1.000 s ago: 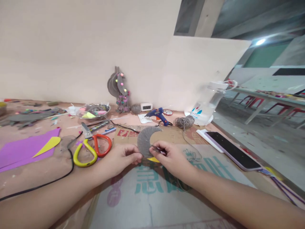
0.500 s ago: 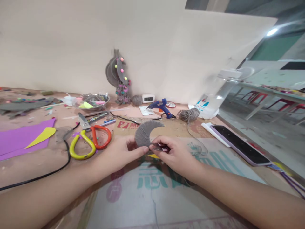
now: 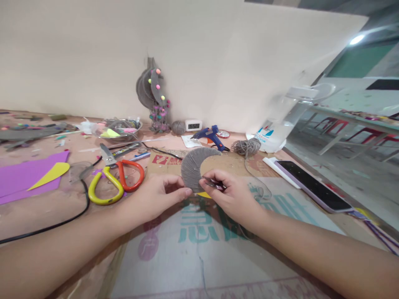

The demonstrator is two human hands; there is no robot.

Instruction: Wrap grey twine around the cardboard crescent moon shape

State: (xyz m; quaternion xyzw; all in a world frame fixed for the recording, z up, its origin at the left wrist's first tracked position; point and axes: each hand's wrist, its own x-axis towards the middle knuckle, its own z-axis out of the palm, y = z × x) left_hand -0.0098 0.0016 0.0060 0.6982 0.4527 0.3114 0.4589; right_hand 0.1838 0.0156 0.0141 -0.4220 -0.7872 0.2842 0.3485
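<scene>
A crescent wrapped in grey yarn (image 3: 192,169) stands over the cardboard, between my two hands. My left hand (image 3: 166,192) pinches its lower left edge with thumb and fingers. The fingers of my right hand (image 3: 227,193) are closed at its lower right side, on the crescent and a small dark piece that I cannot make out. A bit of yellow (image 3: 204,194) shows beneath the crescent. Grey yarn (image 3: 246,146) lies in a loose bundle behind my right hand, with a strand trailing toward it.
Scissors (image 3: 120,174), purple sheets (image 3: 34,176) and a black cable lie left. Behind are a bowl of craft bits (image 3: 118,128), a decorated crescent hanging (image 3: 152,95), a clock (image 3: 193,125) and a blue glue gun (image 3: 212,136). Right stand a bottle (image 3: 277,124) and a phone (image 3: 313,186).
The crescent has tilted and moved slightly up and right, so more of its face shows. My left fingers have shifted to its lower left edge. My right hand has moved slightly.
</scene>
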